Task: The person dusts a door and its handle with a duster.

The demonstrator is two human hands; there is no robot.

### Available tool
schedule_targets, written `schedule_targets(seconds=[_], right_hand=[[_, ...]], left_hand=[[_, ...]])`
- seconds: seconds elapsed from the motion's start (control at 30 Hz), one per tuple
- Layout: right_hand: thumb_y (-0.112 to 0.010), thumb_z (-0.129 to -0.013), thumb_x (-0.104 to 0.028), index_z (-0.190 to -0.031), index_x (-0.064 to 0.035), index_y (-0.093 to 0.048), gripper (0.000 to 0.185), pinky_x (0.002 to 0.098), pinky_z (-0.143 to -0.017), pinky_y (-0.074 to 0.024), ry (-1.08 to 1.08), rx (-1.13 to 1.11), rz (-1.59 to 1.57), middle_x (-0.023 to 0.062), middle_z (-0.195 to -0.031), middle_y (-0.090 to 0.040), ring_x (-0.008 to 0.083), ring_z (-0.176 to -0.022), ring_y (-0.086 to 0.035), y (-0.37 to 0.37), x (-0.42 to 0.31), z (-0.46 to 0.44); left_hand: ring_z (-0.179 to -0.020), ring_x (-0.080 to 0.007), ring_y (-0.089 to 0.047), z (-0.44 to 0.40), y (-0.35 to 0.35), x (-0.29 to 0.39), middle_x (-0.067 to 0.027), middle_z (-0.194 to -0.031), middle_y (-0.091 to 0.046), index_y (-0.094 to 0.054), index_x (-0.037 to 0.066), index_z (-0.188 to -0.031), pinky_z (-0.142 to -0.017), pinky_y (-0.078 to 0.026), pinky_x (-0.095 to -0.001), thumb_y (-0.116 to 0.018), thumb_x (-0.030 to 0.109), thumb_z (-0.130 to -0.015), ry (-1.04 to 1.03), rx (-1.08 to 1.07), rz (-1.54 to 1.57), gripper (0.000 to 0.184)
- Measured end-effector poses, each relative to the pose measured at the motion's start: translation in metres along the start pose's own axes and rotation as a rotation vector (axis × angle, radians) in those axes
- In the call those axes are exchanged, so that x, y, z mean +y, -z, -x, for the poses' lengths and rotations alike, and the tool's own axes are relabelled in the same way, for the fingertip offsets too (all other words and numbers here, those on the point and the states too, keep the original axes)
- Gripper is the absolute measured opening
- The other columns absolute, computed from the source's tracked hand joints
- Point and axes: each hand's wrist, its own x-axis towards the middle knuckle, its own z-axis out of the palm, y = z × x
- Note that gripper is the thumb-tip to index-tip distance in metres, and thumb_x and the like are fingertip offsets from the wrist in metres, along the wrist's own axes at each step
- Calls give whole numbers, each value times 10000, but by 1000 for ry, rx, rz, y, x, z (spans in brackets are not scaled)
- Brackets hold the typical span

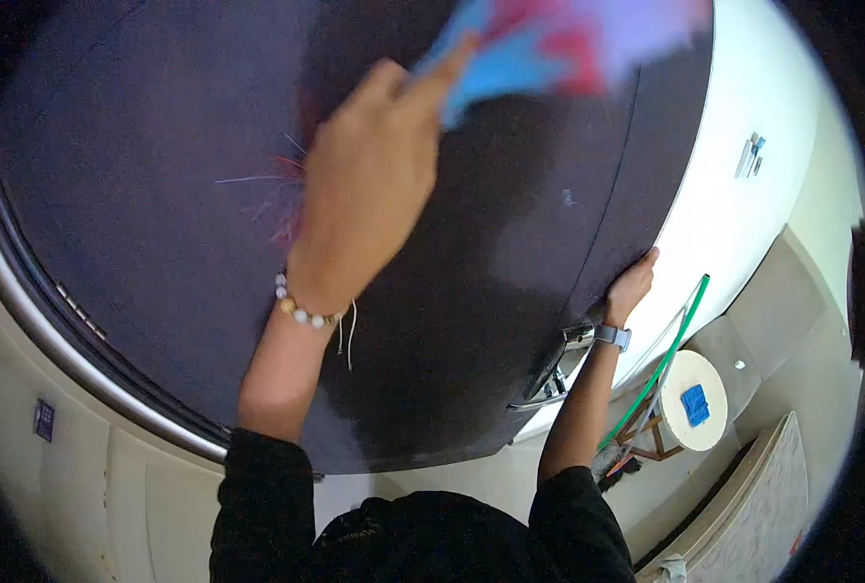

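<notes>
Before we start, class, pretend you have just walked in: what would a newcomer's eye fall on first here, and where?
Probably the blurred blue, pink and lilac duster at the top, in the left hand, bright against the dark door. Next, the beaded bracelet on that wrist, left of centre. At lower right, a green pole slants beside a pale round stool.
</notes>
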Motion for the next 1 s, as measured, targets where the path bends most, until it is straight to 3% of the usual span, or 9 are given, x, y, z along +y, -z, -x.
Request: schedule_targets(seconds=[0.07, 0.17, 0.2, 0.27, 0.47, 0.53, 0.73, 0.87, 1.0], right_hand=[[-291, -883, -424, -788, 150, -500, 618, 372, -658, -374, -6, -7, 5, 246, -739, -554, 304, -674, -486, -1, 7, 0], [-284, -887, -408, -813, 141, -508, 598, 360, -670, -393, 707, -117, -163, 208, -749, -578, 291, -691, -522, -3, 27, -9], [-284, -887, -408, -813, 141, -508, 598, 360, -670, -393, 708, -115, -169, 208, -749, -578, 291, -691, -522, -4, 21, -7], [-275, -891, -403, -855, 142, -513, 596, 360, -694, -389, -1, -65, -46, 224, -792, -576, 300, -739, -529, -1, 2, 0], [-256, -892, -418, -926, 153, -495, 620, 372, -739, -365, 16, -6, -50, 273, -900, -547, 331, -789, -499, -5, 12, -4], [-253, -894, -415, -908, 150, -499, 616, 369, -728, -366, 1, -42, -24, 259, -877, -552, 318, -772, -494, -1, 7, -3], [-259, -895, -410, -980, 152, -475, 608, 334, -789, -355, -6, -46, -13, 245, -967, -539, 290, -832, -482, -1, 11, -5], [-254, -897, -409, -1014, 148, -459, 605, 340, -794, -355, -14, -83, -93, 257, -983, -527, 312, -848, -485, -1, 6, -1], [-254, -896, -412, -1037, 143, -447, 605, 345, -794, -356, -27, -96, -111, 277, -998, -515, 336, -863, -487, -2, 16, -6]], left_hand=[[-595, -291, -558, 18, -4, 10, -111, -794, -480, -474, 229, -1152, -510, -473, -380, -438, 47, -771, -58, -322, 33, 424], [-572, -264, -562, 39, -9, 11, -99, -803, -471, -477, 247, -1149, -495, -473, -373, -431, 48, -769, -202, -467, -45, 431], [-568, -259, -558, 41, -6, 9, -97, -806, -470, -482, 250, -1145, -494, -475, -369, -444, 45, -758, -173, -441, -34, 440], [-568, -253, -550, 37, 3, 0, -95, -806, -468, -492, 247, -1137, -489, -472, -362, -470, 33, -737, -110, -286, -45, 454], [-711, -300, -527, 23, 42, -47, -163, -802, -521, -533, -20, -936, -651, -419, -308, -457, -28, -777, 147, 303, -51, 176], [-594, -293, -470, 38, 46, -49, -154, -689, -450, -502, 91, -1119, -544, -391, -333, -464, -49, -709, 31, 133, -51, 434], [-516, -282, -527, 87, 51, -7, -99, -763, -452, -482, 227, -1151, -470, -448, -376, -479, 30, -718, 76, -690, -17, 475], [-689, -289, -540, 75, 70, -32, -163, -840, -540, -535, 1, -1028, -622, -434, -292, -459, -40, -711, 174, -119, -106, 328], [-657, -292, -505, 71, 69, -57, -164, -789, -507, -511, 23, -1052, -616, -421, -317, -440, -51, -726, 251, 164, -100, 341]])
